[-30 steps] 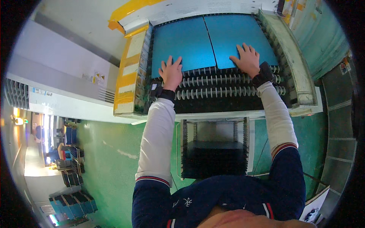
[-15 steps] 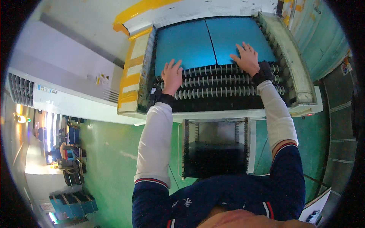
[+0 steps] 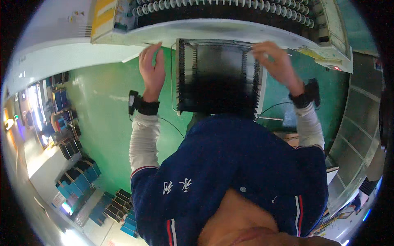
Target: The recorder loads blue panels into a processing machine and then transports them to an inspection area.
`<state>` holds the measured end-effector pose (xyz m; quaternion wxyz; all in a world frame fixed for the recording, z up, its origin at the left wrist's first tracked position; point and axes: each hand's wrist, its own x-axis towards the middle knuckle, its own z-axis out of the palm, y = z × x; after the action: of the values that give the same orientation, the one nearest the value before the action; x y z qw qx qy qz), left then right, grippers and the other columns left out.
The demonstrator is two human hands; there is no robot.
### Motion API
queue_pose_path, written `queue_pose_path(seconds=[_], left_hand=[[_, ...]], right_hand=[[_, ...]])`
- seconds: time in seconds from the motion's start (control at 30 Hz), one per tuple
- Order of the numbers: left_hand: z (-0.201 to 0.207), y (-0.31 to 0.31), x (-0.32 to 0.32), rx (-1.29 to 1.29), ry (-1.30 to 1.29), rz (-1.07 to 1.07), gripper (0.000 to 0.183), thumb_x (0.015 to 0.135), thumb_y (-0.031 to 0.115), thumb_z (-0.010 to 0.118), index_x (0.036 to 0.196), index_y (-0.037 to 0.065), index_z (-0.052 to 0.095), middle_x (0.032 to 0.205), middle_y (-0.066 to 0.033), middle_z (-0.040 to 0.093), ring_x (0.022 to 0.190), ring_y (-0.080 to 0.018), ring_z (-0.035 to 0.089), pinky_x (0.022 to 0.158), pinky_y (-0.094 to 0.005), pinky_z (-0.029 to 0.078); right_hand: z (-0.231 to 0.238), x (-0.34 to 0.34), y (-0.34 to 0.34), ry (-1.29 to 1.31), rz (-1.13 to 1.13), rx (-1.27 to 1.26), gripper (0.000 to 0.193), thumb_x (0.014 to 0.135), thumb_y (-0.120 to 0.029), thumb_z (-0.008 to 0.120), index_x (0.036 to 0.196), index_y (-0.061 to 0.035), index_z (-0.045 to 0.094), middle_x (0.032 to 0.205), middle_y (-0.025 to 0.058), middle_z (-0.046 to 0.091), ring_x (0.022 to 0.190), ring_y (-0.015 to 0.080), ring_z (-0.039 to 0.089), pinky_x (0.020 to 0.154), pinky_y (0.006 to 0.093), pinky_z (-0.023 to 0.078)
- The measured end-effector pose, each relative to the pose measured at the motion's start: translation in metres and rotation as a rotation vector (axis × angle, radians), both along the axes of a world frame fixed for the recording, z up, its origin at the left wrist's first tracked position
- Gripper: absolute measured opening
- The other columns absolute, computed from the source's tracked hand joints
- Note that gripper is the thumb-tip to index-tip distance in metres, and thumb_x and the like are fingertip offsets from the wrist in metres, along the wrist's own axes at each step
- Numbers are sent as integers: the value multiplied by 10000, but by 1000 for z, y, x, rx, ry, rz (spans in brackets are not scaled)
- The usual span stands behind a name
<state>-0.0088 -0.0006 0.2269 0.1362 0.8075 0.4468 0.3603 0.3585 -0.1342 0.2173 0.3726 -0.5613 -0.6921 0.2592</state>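
A black slotted rack stands upright between my arms, directly in front of my body. Toothed slots line its two sides, and its lower part is too dark to make out. My left hand is raised beside the rack's left edge, apart from it, with thumb and fingers spread and nothing in them. Over the rack's far right corner, my right hand hangs slightly blurred. Its fingers are loosely bent and apart, holding nothing I can see; whether it touches the rack cannot be told. Each wrist wears a black band.
Beyond the rack runs the pale front edge of a machine with rows of disc rollers. Stacked blue panels stand on the left. A cable hangs near my right arm. Grey panelling rises at the right.
My hands have left the two blue sheets on the rollers and drawn back toward me, to the rack's sides. The view has tilted down, and the sheets are out of sight.
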Motion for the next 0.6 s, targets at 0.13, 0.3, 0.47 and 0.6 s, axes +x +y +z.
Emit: queue_pose_path(seconds=[0.13, 0.3, 0.47, 0.6], left_hand=[[-71, -67, -60, -105, 76, 147, 190, 869, 72, 611, 1047, 57, 679, 1034, -130, 655, 1005, -318, 580, 897, -393, 444], [-115, -157, -86, -342, -5, 344, 169, 860, 81, 613, 1013, 53, 677, 1015, -133, 646, 997, -319, 575, 897, -404, 439], [-124, -209, -88, -315, -44, 439, 180, 854, 75, 614, 1021, 54, 678, 1004, -133, 641, 994, -316, 577, 895, -405, 439], [-125, -235, -90, -329, -65, 500, 180, 855, 81, 619, 1022, 50, 678, 992, -135, 637, 972, -317, 580, 870, -395, 445]], right_hand=[[-77, -31, -44, -59, 63, -87, 217, 833, -150, 671, 1029, -60, 648, 1044, 128, 636, 1002, 332, 586, 879, 397, 468], [-97, -75, -58, -188, 84, -105, 278, 811, -217, 684, 1056, -88, 662, 1181, 129, 590, 1111, 348, 538, 945, 442, 436], [-134, -86, -53, -279, 153, -83, 269, 817, -220, 671, 1054, -91, 671, 1182, 134, 588, 1102, 345, 540, 933, 447, 436], [-152, -86, -40, -332, 282, -249, 198, 808, -202, 666, 954, -70, 687, 1038, 143, 616, 989, 355, 577, 826, 452, 476]])
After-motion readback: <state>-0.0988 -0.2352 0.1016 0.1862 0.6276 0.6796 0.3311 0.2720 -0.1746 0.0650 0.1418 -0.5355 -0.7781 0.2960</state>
